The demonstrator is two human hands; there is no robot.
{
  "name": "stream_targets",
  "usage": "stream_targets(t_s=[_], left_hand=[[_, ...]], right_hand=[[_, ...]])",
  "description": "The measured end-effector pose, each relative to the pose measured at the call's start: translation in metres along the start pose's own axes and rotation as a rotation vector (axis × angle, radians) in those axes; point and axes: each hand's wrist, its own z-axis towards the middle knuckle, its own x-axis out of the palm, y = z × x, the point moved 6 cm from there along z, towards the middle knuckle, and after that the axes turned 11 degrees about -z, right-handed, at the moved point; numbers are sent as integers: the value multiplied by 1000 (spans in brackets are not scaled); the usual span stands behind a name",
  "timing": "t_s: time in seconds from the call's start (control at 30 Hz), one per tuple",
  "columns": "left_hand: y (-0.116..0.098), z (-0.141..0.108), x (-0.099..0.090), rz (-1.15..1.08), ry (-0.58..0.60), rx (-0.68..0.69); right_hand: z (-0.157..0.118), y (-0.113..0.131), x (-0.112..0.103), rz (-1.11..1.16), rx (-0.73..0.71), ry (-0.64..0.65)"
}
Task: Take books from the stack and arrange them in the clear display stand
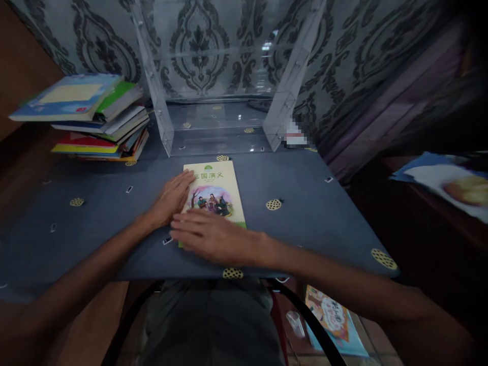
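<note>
A book (213,198) with a pale yellow cover, green lettering and a painted scene of several figures lies closed on the desk before me. My left hand (173,197) rests along its left edge, fingers stretched toward the title. Across the lower part of the cover lies my right hand (213,236), palm down with its fingers extended to the left. Neither hand is wrapped round anything. The book's lower portion is hidden under my right hand.
A clear acrylic shelf (274,122) stands at the desk's back, against patterned wallpaper. At the back left is an uneven stack of books (102,119). The desk's cloth (305,229) is blue-grey with pineapple prints. Below right, colourful books (333,315) and a clear plastic cup (295,324) lie on the floor.
</note>
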Motion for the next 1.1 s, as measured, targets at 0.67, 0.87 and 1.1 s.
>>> stream_targets(t_s=[0.67, 0.87, 1.1], left_hand=[[-3, -2, -3, 9, -31, -44], [-3, -4, -7, 11, 11, -70], [-6, -10, -10, 72, -20, -33]], right_hand=[[-61, -69, 2, 170, 427, 78], [-24, -139, 20, 13, 502, 69], [-50, -152, 15, -15, 645, -10]])
